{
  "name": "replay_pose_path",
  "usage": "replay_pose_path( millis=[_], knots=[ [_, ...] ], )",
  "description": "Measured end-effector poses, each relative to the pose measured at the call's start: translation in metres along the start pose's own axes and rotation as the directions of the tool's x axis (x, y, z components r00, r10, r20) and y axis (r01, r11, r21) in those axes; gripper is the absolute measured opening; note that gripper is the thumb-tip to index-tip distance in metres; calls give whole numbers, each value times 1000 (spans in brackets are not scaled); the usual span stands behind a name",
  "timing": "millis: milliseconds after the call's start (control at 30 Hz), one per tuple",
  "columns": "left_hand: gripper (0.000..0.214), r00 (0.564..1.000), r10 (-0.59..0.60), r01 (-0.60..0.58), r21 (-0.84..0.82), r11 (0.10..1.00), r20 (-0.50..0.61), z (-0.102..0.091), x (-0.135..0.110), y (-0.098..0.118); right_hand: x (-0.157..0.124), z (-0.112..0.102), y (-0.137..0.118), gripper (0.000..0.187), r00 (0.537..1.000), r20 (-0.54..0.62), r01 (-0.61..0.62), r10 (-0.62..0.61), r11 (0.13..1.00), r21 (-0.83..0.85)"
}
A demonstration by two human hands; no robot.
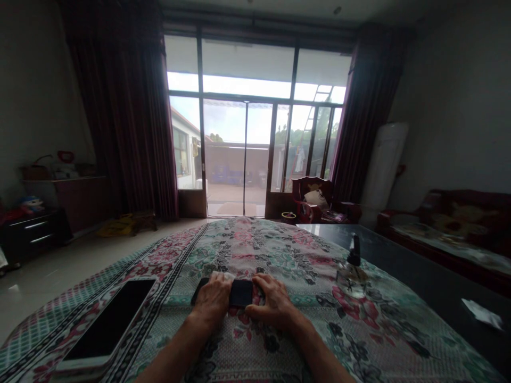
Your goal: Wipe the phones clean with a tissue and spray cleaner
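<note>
A dark phone [241, 294] lies sideways on the patterned tablecloth [239, 244], its middle covered by my left hand [213, 298]. That hand rests flat over it with the fingers together, and a bit of white tissue or cloth [228, 276] shows past the fingertips. My right hand [273, 300] grips the phone's right end, thumb at the near edge and fingers at the far edge. To the left lies a larger white-framed device [114, 319] with a black screen. A clear bottle with a black pump top [352, 276] stands to the right of my hands.
A dark tabletop [423, 276] with a crumpled white packet [482, 314] adjoins on the right. Beyond are a wooden armchair [315, 199], a sofa [451, 213] and glass doors [239, 159]. At far left is a black drawer cabinet [35, 231].
</note>
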State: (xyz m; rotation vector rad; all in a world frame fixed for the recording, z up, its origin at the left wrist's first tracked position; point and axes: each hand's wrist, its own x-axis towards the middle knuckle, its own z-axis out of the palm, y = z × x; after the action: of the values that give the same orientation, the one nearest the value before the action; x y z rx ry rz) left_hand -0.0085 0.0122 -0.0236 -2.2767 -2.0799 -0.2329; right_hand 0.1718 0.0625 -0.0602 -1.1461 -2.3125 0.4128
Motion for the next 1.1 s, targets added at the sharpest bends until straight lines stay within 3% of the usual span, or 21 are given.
replay_pose_path(
  millis=[167,300,533,833,967,1100],
  knots=[
    [38,997,72,-71,-60,996,29,5,-3,22,1,3,2,66,1000,-5,-10,10,1000,-8],
    [43,994,104,-101,-110,989,18,8,-3,22,1,4,4,67,1000,-5,-11,11,1000,-13],
    [34,998,39,-44,-98,994,-52,9,1,-1,-1,0,-2,65,1000,4,-6,7,1000,-17],
    [40,987,-119,115,-47,992,-109,13,4,-42,-2,-5,-5,69,1000,22,-10,10,1000,-3],
    [41,990,-117,116,-16,993,-82,11,2,-33,-1,-4,-4,70,999,29,-20,20,1000,-16],
    [38,999,9,-12,-58,998,-51,9,1,-8,0,-1,-2,67,1000,25,-15,16,1000,-19]
  ],
)
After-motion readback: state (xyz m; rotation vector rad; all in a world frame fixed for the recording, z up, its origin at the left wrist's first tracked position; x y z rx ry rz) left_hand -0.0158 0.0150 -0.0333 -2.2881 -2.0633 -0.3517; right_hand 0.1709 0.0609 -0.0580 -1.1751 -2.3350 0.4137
